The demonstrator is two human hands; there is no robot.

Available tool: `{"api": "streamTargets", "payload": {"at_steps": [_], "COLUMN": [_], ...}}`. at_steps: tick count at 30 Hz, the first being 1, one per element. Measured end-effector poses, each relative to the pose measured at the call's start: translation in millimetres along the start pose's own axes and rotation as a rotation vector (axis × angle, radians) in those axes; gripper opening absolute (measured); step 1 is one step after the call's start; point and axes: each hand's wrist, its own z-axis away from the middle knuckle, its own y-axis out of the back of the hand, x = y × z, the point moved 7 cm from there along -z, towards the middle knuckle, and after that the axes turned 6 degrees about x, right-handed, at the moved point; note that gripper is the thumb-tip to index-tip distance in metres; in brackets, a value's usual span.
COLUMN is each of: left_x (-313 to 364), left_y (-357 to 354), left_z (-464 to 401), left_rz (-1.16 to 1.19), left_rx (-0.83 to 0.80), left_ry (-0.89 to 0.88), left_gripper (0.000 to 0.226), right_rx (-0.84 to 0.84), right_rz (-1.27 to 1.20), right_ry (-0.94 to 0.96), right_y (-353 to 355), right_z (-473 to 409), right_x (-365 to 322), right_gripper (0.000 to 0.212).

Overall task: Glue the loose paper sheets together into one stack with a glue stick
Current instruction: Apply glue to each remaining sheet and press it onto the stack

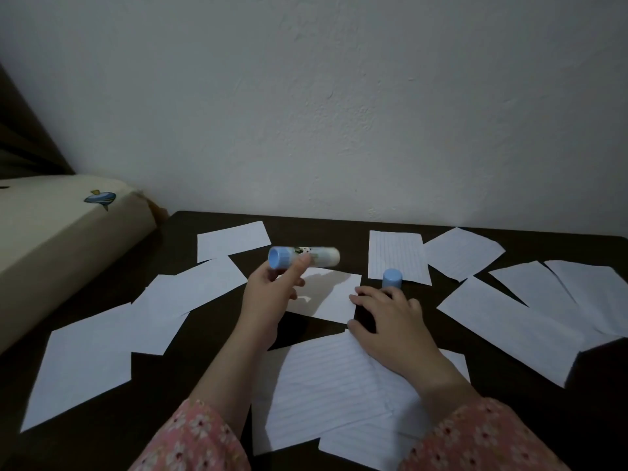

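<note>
My left hand grips a glue stick and holds it sideways above the table, blue base to the left, uncapped white end to the right. Its blue cap stands upright on the table just beyond my right hand's fingertips. My right hand rests with fingers spread, its heel on a lined sheet and its fingers on the dark table beside a small white sheet. Several loose sheets lie scattered around, such as a lined one behind the cap.
The dark table ends at a white wall behind. More sheets lie at the left and right. A cream mattress edge borders the table's left side.
</note>
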Motion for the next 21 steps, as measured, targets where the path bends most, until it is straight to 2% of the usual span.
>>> {"api": "streamTargets", "payload": {"at_steps": [2,6,10,16,21], "left_x": [-1.3,8.0,13.1,12.4,8.4], "left_y": [-3.2,-18.1,-33.1,-44.6,-49.7], "left_z": [-0.6,9.5,19.2,24.6,25.0], "left_rz": [-0.057,-0.352,-0.511,-0.604,-0.640], "left_rx": [-0.003,-0.085,-0.187,-0.218,-0.268], "left_ry": [-0.012,-0.217,-0.378,-0.436,-0.415], "left_gripper": [0.021,0.020,0.025,0.021,0.017], "right_rx": [-0.001,0.004,-0.003,0.018,0.022], "right_rz": [-0.002,0.005,0.002,-0.030,-0.043], "right_ry": [-0.005,0.008,0.011,0.032,0.030], "right_y": [-0.5,-2.4,-2.6,-0.9,0.2], "right_z": [0.5,1.4,0.8,3.2,4.1], "right_x": [0.0,-0.3,-1.2,-1.7,-2.0], "right_gripper": [0.048,0.043,0.042,0.042,0.041]}}
